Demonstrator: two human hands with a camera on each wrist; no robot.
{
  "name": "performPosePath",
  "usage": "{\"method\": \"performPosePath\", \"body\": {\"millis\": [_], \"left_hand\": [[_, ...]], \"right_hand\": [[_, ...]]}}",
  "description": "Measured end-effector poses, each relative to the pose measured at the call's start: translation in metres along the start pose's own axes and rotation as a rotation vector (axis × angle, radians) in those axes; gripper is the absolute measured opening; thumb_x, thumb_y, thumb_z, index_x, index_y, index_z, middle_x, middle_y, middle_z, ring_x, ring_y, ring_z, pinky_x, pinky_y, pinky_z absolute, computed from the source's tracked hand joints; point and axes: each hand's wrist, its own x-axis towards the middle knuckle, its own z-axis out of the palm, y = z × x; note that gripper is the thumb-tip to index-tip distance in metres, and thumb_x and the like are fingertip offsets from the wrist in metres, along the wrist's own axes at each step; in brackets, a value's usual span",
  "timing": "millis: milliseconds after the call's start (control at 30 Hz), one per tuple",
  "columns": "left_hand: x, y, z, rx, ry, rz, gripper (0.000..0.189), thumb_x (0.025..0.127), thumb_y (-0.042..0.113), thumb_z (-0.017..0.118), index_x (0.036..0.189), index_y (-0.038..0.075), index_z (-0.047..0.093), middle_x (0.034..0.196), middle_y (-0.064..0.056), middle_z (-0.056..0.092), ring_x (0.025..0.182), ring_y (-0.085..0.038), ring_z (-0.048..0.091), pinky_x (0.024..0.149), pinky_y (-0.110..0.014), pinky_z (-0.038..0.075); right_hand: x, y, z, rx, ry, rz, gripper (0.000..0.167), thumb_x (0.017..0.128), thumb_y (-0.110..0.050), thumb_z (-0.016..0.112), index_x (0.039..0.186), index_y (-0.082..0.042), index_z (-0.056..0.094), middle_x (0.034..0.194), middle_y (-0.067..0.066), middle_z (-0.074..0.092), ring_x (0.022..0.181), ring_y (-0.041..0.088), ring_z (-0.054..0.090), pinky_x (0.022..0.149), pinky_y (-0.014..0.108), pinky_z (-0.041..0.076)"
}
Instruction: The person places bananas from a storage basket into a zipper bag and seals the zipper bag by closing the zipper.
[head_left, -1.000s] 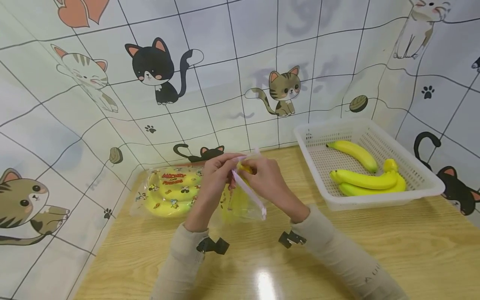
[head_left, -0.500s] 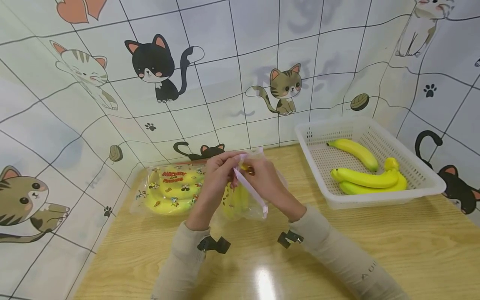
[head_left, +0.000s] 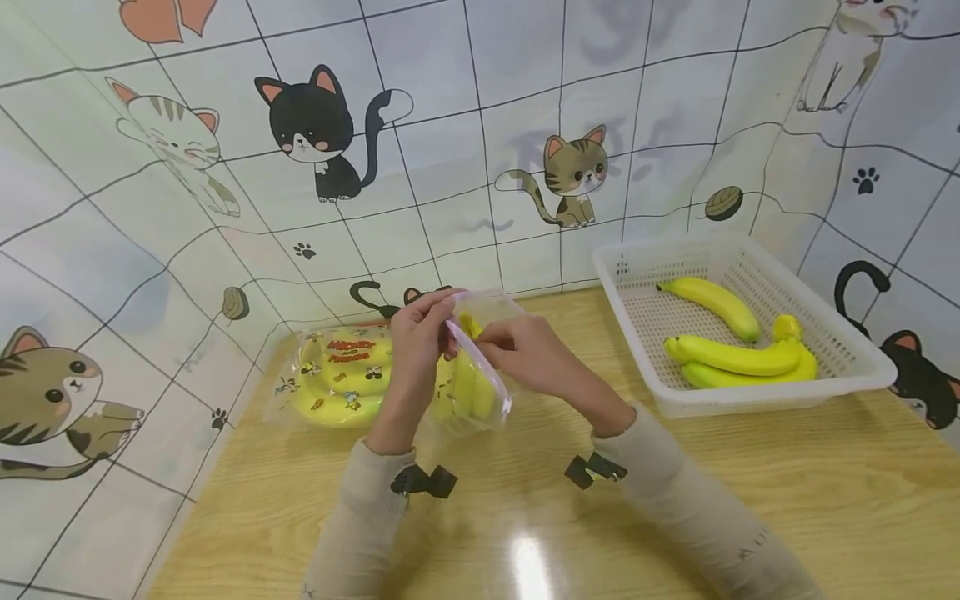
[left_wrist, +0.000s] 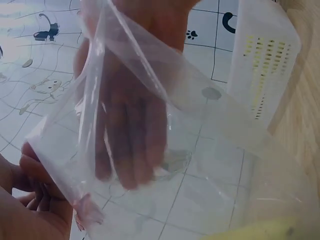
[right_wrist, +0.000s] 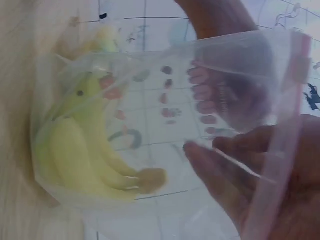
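A clear zip bag (head_left: 491, 304) with a pink zip strip (head_left: 483, 367) stands upright on the table, holding a bunch of bananas (head_left: 465, 387) with its brown stem end (right_wrist: 152, 180) toward the mouth. My left hand (head_left: 416, 333) pinches the mouth's edge at the zip strip; its curled fingers (left_wrist: 37, 172) show at the left in the left wrist view. My right hand (head_left: 521, 350) is at the mouth, its fingertips (right_wrist: 192, 150) past the strip and apart from the bananas. Through the film in the left wrist view, its fingers (left_wrist: 130, 145) look straight and hold nothing.
Left of my hands lies a printed bag (head_left: 337, 379) packed with bananas, near the back wall. A white plastic basket (head_left: 645, 392) stands at the right, with a few bananas (head_left: 738, 358) in it. The cat-print wall covering (head_left: 442, 167) closes off the back and sides.
My right hand has let go of the banana stem, which now shows uncovered inside the bag. My left hand and the bag's mouth have shifted left, and the mouth is wider apart.
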Motion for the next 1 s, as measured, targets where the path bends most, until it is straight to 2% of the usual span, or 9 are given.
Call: {"method": "performPosePath", "body": {"millis": [33,167,333,433,567,667,833,900,1000], "left_hand": [[0.001,0.001,-0.001,-0.004,0.026,-0.002,0.026,0.104,0.014,0.058,0.118,-0.003,0.072,0.067,0.004,0.056,0.045,-0.007,0.045,0.044,-0.019,0.038],[0.003,0.006,-0.009,-0.006,0.088,0.007,0.026,0.104,0.014,0.058,0.118,-0.002,0.072,0.068,0.006,0.055,0.046,-0.006,0.045,0.044,-0.017,0.039],[0.003,0.013,-0.021,0.076,0.136,0.038,0.025,0.105,0.016,0.057,0.117,0.002,0.073,0.066,0.005,0.055,0.046,-0.007,0.046,0.044,-0.017,0.040],[0.003,0.011,-0.025,0.141,0.161,0.053,0.024,0.105,0.018,0.057,0.116,0.006,0.074,0.066,0.004,0.056,0.046,-0.007,0.046,0.044,-0.018,0.041],[0.002,0.009,-0.028,0.245,0.193,0.139,0.023,0.106,0.020,0.056,0.115,0.011,0.075,0.064,0.004,0.056,0.044,-0.008,0.046,0.043,-0.019,0.042],[0.004,0.009,-0.030,0.282,0.212,0.167,0.024,0.107,0.021,0.055,0.117,0.010,0.074,0.062,0.004,0.057,0.043,-0.008,0.047,0.043,-0.019,0.042],[0.005,0.014,-0.036,0.260,0.209,0.083,0.023,0.104,0.023,0.060,0.114,0.007,0.073,0.062,0.005,0.062,0.042,-0.007,0.047,0.044,-0.018,0.042],[0.004,0.016,-0.037,0.253,0.206,0.069,0.021,0.101,0.022,0.062,0.110,0.008,0.073,0.058,0.004,0.058,0.040,-0.008,0.043,0.042,-0.019,0.039],[0.002,0.016,-0.039,0.254,0.194,0.084,0.017,0.098,0.021,0.064,0.106,0.008,0.072,0.051,0.006,0.050,0.038,-0.009,0.036,0.040,-0.021,0.032]], "right_hand": [[-0.002,-0.003,-0.003,0.051,0.012,0.006,0.019,0.101,-0.017,0.064,0.109,-0.008,0.078,0.102,0.006,0.079,0.089,0.016,0.074,0.078,0.031,0.062],[-0.009,-0.013,-0.016,0.170,0.082,-0.010,0.018,0.102,-0.014,0.063,0.108,-0.005,0.077,0.098,0.012,0.078,0.082,0.024,0.078,0.071,0.035,0.065],[-0.017,-0.013,-0.030,0.138,0.190,-0.092,0.019,0.102,-0.013,0.061,0.110,-0.005,0.077,0.087,0.013,0.077,0.068,0.020,0.073,0.062,0.032,0.062],[-0.019,-0.009,-0.037,0.103,0.240,-0.136,0.018,0.102,-0.012,0.061,0.108,-0.004,0.077,0.082,0.011,0.076,0.064,0.016,0.071,0.060,0.029,0.060],[-0.022,-0.004,-0.051,0.052,0.277,-0.146,0.017,0.102,-0.011,0.062,0.107,-0.006,0.078,0.081,0.008,0.076,0.063,0.014,0.070,0.057,0.028,0.058],[-0.025,0.000,-0.070,-0.023,0.288,-0.120,0.016,0.102,-0.012,0.063,0.105,-0.008,0.078,0.080,0.007,0.076,0.063,0.016,0.071,0.056,0.027,0.057],[-0.024,0.016,-0.113,-0.267,0.241,-0.066,0.017,0.102,-0.015,0.062,0.106,-0.008,0.077,0.079,0.006,0.076,0.061,0.017,0.071,0.055,0.024,0.052],[-0.022,0.026,-0.134,-0.376,0.198,-0.015,0.021,0.103,-0.018,0.060,0.109,-0.007,0.077,0.080,0.005,0.077,0.060,0.015,0.070,0.055,0.025,0.050],[-0.019,0.045,-0.167,-0.541,0.104,0.090,0.027,0.103,-0.021,0.057,0.114,-0.006,0.075,0.088,0.008,0.078,0.061,0.012,0.068,0.058,0.029,0.049]]}}
